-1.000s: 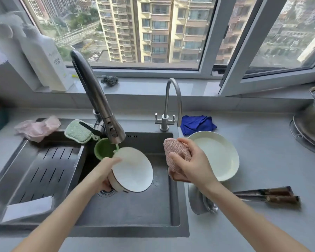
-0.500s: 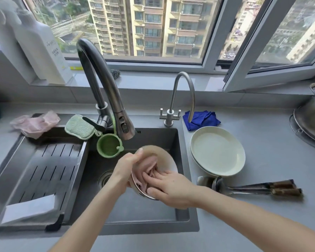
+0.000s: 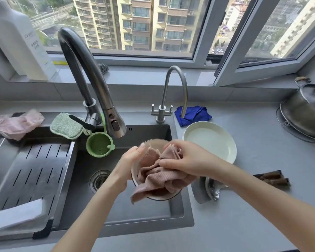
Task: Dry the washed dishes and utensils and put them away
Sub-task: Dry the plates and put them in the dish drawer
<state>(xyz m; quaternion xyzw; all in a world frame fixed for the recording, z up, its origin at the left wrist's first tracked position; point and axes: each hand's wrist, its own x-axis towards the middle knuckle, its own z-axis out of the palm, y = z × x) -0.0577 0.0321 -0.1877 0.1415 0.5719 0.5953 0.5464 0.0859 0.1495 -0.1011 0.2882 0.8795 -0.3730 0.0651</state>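
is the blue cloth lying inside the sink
No, the blue cloth lies on the counter behind the pale plate, to the right of the sink.

White bottle (image 3: 22,44) on the windowsill (image 3: 144,75) carried a grey cursive line with small print beneath it, both too blurred to be read. Nothing else bore legible lettering
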